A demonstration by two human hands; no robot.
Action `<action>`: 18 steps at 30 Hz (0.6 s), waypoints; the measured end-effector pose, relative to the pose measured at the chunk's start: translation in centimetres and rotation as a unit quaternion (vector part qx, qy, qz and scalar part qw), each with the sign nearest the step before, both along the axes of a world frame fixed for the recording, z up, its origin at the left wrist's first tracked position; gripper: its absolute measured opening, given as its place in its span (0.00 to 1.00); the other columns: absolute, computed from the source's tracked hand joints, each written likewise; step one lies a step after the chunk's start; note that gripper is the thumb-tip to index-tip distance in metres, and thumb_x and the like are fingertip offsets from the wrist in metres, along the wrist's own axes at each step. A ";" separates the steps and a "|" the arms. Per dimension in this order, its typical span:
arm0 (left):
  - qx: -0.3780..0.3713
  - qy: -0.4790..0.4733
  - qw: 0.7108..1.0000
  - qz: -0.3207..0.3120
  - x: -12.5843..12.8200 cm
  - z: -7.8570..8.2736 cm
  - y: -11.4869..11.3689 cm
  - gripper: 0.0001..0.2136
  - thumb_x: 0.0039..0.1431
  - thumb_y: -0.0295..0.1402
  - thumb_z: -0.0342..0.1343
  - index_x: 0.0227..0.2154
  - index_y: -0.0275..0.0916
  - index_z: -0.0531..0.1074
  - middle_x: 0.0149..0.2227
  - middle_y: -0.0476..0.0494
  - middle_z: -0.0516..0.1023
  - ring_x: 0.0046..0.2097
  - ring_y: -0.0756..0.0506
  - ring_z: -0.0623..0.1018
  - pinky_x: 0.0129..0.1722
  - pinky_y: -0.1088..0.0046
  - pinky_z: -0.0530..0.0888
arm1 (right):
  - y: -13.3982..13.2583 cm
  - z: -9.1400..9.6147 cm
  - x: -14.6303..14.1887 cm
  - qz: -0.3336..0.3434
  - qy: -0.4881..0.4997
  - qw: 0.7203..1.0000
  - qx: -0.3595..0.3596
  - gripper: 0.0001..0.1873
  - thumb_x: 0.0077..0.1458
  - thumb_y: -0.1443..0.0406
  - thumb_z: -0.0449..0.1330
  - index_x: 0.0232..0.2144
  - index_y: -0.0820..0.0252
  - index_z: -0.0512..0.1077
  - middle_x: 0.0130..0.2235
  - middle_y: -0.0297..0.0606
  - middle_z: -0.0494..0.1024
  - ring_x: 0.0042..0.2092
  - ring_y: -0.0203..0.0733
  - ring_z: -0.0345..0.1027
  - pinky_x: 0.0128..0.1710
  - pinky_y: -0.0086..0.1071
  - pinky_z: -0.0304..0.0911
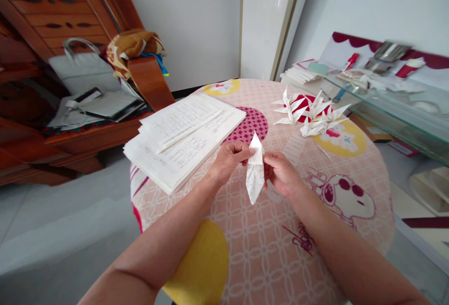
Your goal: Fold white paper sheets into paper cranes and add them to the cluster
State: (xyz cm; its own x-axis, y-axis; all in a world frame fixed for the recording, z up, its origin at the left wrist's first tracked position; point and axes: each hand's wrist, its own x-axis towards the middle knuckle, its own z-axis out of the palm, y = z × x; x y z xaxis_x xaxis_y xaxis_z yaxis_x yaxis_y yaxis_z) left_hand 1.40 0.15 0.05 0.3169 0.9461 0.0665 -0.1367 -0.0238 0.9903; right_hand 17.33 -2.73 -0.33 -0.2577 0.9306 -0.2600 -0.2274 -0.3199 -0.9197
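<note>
Between my two hands is a folded paper piece [255,178], white, long and diamond-shaped, with pointed ends at top and bottom. My left hand [231,159] pinches it near its middle, thumb lying across the front. On its other edge, my right hand [281,171] grips with thumb and curled fingers, partly hidden behind the paper. The piece is held above the round table. Several folded paper cranes [314,113] sit together at the table's far right. Left of my hands lies a stack of printed paper sheets [185,141], its top sheets askew.
A pink patterned cloth [259,249] covers the round table [382,188]. On the right, a glass shelf [386,113] holds a metal cup [391,51] and papers. At left stands a wooden chair [70,155] with a grey bag [82,71] on it.
</note>
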 end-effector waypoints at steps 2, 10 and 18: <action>0.010 0.012 1.000 0.009 0.0 0.0 -0.1 0.19 0.49 0.43 0.66 0.16 0.36 0.65 0.20 0.52 0.65 0.24 0.53 0.64 0.26 0.74 0.61 | 0.0 -0.1 0.1 0.006 0.003 1.000 0.001 0.14 0.47 0.56 0.60 0.21 0.62 0.74 0.16 0.37 0.74 0.13 0.37 0.64 0.09 0.27 0.58; 0.031 0.036 0.999 -0.006 0.1 0.0 -0.1 0.19 0.47 0.44 0.68 0.20 0.36 0.68 0.21 0.53 0.65 0.24 0.54 0.64 0.25 0.76 0.60 | 0.2 -0.3 0.2 -0.015 -0.019 1.000 0.011 0.15 0.48 0.55 0.61 0.20 0.61 0.72 0.15 0.36 0.73 0.12 0.36 0.62 0.09 0.26 0.57; 0.068 0.038 0.997 -0.004 0.3 -1.0 0.3 0.19 0.50 0.46 0.66 0.23 0.35 0.69 0.30 0.46 0.73 0.31 0.51 0.71 0.31 0.75 0.67 | 0.2 -0.2 0.2 -0.019 0.005 0.999 0.030 0.17 0.48 0.53 0.64 0.22 0.60 0.70 0.16 0.34 0.73 0.13 0.37 0.64 0.09 0.26 0.58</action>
